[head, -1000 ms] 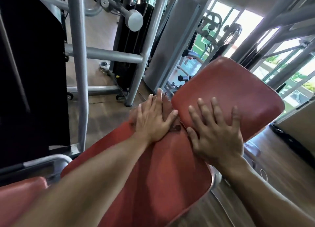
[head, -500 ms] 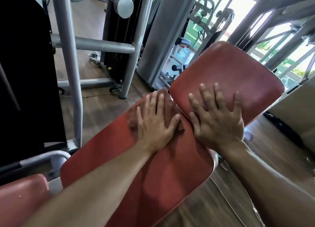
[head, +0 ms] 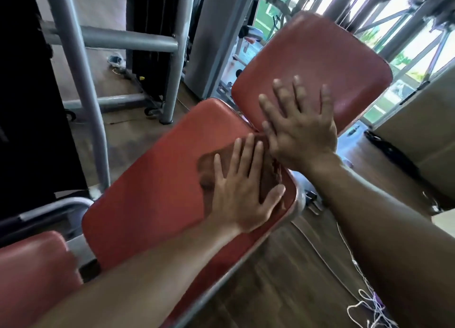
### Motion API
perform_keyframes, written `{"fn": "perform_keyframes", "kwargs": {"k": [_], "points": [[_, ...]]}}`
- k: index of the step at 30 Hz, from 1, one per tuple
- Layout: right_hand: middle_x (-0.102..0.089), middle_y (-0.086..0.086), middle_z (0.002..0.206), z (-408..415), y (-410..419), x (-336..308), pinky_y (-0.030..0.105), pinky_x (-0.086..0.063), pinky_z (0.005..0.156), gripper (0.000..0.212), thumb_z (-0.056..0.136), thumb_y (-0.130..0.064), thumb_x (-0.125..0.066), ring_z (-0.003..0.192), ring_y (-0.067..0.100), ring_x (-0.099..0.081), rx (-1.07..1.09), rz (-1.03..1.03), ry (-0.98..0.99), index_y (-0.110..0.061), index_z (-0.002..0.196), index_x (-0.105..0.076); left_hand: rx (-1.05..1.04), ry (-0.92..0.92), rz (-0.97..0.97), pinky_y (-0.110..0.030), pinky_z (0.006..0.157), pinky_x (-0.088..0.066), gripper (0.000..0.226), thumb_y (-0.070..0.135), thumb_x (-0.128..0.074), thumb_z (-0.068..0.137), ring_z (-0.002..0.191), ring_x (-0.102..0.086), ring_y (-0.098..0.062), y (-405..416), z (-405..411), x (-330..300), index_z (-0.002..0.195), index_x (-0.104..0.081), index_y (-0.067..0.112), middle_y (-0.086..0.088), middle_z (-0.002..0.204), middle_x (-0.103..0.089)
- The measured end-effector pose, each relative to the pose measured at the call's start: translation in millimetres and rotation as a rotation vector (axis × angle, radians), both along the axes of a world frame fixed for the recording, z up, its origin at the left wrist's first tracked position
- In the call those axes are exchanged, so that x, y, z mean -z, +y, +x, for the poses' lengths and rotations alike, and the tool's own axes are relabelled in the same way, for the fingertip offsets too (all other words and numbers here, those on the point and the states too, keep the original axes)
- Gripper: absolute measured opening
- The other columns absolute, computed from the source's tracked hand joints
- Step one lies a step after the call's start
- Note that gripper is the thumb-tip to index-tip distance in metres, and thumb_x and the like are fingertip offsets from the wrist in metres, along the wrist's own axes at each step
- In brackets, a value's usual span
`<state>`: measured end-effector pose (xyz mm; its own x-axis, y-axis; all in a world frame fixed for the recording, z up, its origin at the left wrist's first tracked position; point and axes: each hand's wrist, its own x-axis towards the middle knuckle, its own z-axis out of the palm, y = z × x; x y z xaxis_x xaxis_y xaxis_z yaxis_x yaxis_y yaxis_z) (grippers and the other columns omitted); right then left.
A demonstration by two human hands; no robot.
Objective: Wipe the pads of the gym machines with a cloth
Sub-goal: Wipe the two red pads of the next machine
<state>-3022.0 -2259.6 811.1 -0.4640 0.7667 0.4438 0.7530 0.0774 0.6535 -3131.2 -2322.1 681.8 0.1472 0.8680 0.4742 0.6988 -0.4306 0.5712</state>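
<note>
Three red pads [head: 157,180], one cloth [head: 209,172], two hands [head: 241,199].

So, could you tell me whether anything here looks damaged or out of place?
Nothing serious stands out. A loose tangle of white string lies on the wooden floor at lower right. The red pads look intact; the left hand presses the cloth flat.

A brownish-red cloth [head: 267,177] is spread flat on the long red pad [head: 160,180]. A second red pad [head: 332,64] is tilted at its two o'clock.
</note>
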Motion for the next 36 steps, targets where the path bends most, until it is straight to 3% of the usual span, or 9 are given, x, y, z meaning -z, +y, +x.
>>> {"fn": "perform_keyframes", "kwargs": {"k": [8,13,19,22,26,29,32,36], "points": [[-0.031,0.007,0.162,-0.9,-1.7,-2.9,0.065,-0.015,0.114,0.051,0.103,-0.044,-0.026,0.149,0.035,-0.025,0.027,-0.039,-0.005,-0.029,0.151,-0.038,0.031,0.112,0.089,-0.063,0.116,-0.015,0.086,0.068,-0.037,0.093,0.154,-0.002,-0.023,-35.5,16.8,19.4,0.157,-0.016,0.015,-0.005,0.167,-0.005],[-0.032,0.005,0.161,-2.7,-2.0,-2.3,0.064,-0.014,0.115,0.051,0.103,-0.045,-0.028,0.149,0.034,-0.025,0.025,-0.03,0.013,-0.031,0.15,-0.039,0.111,0.13,0.22,-0.067,0.111,-0.023,0.079,0.064,-0.047,0.091,0.153,-0.011,-0.022,-36.0,10.0,29.8,0.156,-0.026,0.024,-0.001,0.166,-0.013],[-0.031,0.005,0.162,-4.0,-2.3,-2.9,0.064,-0.013,0.115,0.051,0.102,-0.045,-0.03,0.149,0.034,-0.023,0.036,-0.058,0.015,-0.031,0.15,-0.04,0.223,0.116,0.361,-0.065,0.112,-0.02,0.074,0.07,-0.049,0.088,0.152,-0.017,-0.018,-17.6,-10.3,36.3,0.152,-0.033,0.035,0.004,0.163,-0.024],[-0.031,0.006,0.161,-3.4,-11.9,0.4,0.063,-0.011,0.116,0.053,0.099,-0.044,-0.032,0.15,0.032,-0.022,-0.009,-0.113,0.061,-0.026,0.149,-0.042,0.18,0.069,0.286,-0.064,0.114,-0.017,0.073,0.073,-0.042,0.088,0.152,-0.014,-0.017,-14.3,-18.5,39.2,0.151,-0.034,0.037,0.005,0.164,-0.021],[-0.042,0.006,0.156,-13.3,-35.7,45.4,0.055,-0.017,0.118,0.052,0.1,-0.037,-0.036,0.147,0.026,-0.034,-0.183,-0.226,0.056,-0.018,0.147,-0.048,-0.008,-0.042,0.085,-0.068,0.114,-0.014,0.074,0.075,-0.029,0.09,0.153,-0.004,-0.017,12.3,-40.2,37.8,0.155,-0.018,0.039,0.009,0.166,-0.008],[-0.04,0.002,0.157,-22.7,-36.0,61.0,0.052,-0.011,0.12,0.055,0.102,-0.037,-0.03,0.147,0.018,-0.034,-0.115,-0.208,0.115,-0.017,0.153,-0.038,-0.002,0.059,0.093,-0.074,0.11,-0.014,0.081,0.079,-0.03,0.086,0.154,-0.001,-0.019,48.7,-68.6,33.0,0.155,-0.013,0.04,0.009,0.166,-0.005],[-0.038,0.001,0.159,-26.8,-35.1,60.6,0.054,-0.01,0.119,0.056,0.102,-0.04,-0.028,0.147,0.018,-0.034,-0.1,-0.204,0.137,-0.017,0.152,-0.039,-0.036,0.103,0.064,-0.078,0.106,-0.001,0.082,0.085,-0.026,0.082,0.153,0.009,-0.029,62.2,-79.7,32.5,0.153,-0.012,0.049,0.007,0.167,0.004],[-0.035,0.007,0.16,-28.8,-37.3,62.4,0.053,-0.013,0.119,0.055,0.101,-0.038,-0.032,0.148,0.022,-0.032,-0.082,-0.236,0.073,-0.016,0.151,-0.042,-0.169,-0.123,-0.18,-0.075,0.107,0.006,0.071,0.085,-0.016,0.082,0.148,0.023,-0.038,37.4,-71.2,45.6,0.148,-0.001,0.061,0.007,0.163,0.024]]}}
